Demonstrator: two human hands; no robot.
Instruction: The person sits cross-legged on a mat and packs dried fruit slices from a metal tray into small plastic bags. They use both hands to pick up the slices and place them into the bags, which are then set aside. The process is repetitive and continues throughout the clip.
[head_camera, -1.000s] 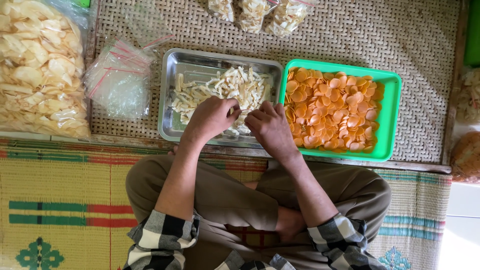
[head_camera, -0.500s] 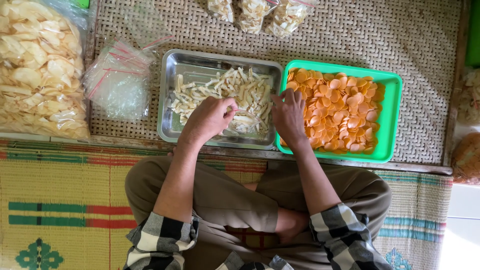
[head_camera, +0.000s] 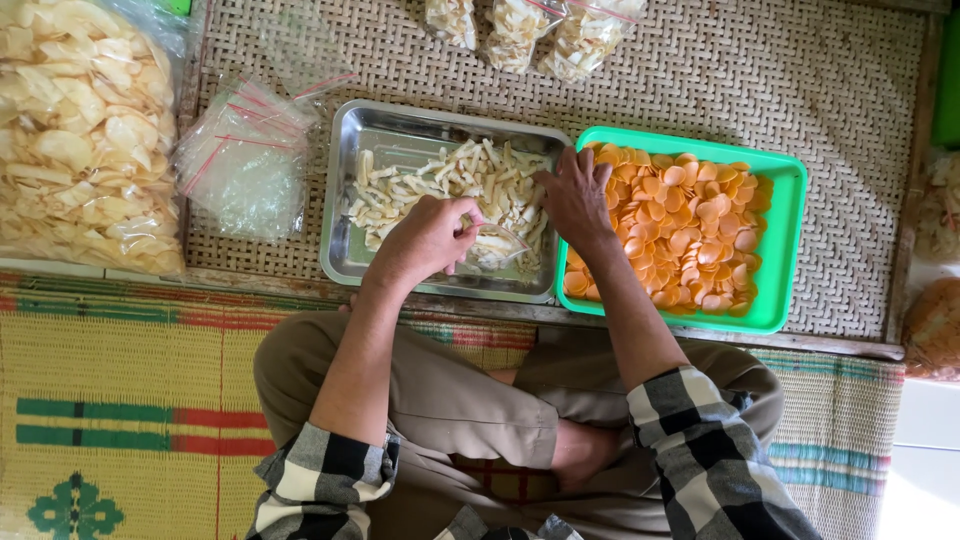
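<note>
The steel tray (head_camera: 345, 262) of pale stick crackers (head_camera: 440, 180) is the landmark here. Left of it lies a big bag of white chips (head_camera: 70, 140), then a pile of empty small plastic bags (head_camera: 245, 165); right of it, touching, is the green tray (head_camera: 785, 250) of orange round chips (head_camera: 690, 225). A second ago both hands worked together over the steel tray. Now the right hand (head_camera: 578, 200) has moved to the trays' shared edge, fingers spread and reaching into the orange chips, while the left hand (head_camera: 430, 238) stays over the steel tray, closed on a small clear bag (head_camera: 495, 245).
</note>
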